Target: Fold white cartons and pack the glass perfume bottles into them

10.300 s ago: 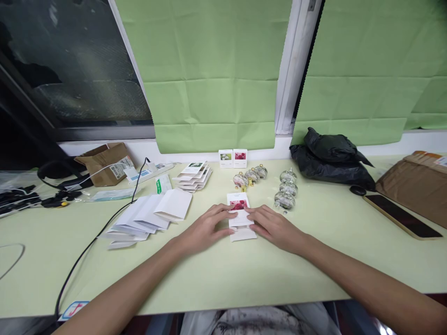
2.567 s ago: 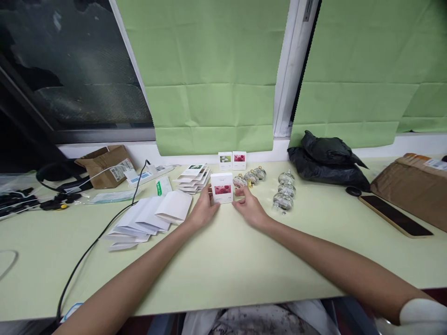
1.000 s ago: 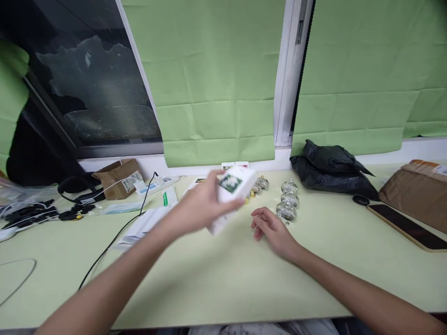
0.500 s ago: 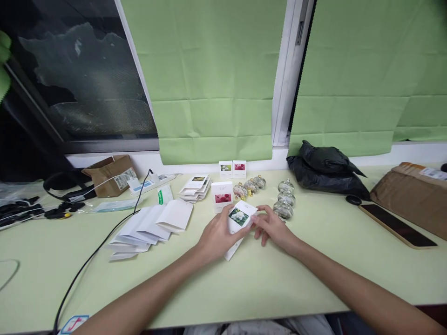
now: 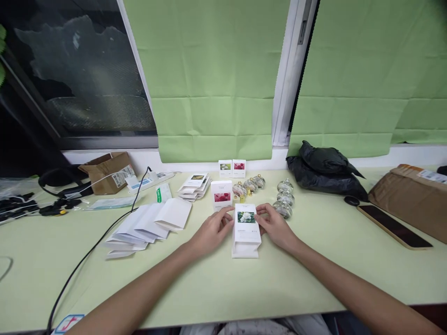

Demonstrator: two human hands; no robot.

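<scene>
A white paper box point(image 5: 246, 236) with a white-flower picture stands between my hands, its near end open and a flap spread toward me. My right hand point(image 5: 275, 228) pinches the box's right edge, thumb on the front side. On the other side, my left hand point(image 5: 211, 232) is close to the box's left edge with loosely curled fingers, holding nothing that I can see. Just behind stands a white box with a red-flower picture point(image 5: 221, 196). Round glass bottles with gold caps point(image 5: 250, 185) and round clear glass bottles point(image 5: 285, 198) lie beyond my hands.
Flattened white boxes point(image 5: 146, 225) are fanned out at left, near a stack of printed boxes point(image 5: 194, 186). Two small boxes point(image 5: 232, 168) stand at the back. A black cable point(image 5: 92, 253) crosses the left side. A phone point(image 5: 394, 226), black bag point(image 5: 324, 172) and cardboard parcel point(image 5: 412, 200) occupy the right.
The white-flower box has turned from tilted in my left hand to straight toward me, its near end widened. My left hand has let go and moved left; my right hand now grips the edge.
</scene>
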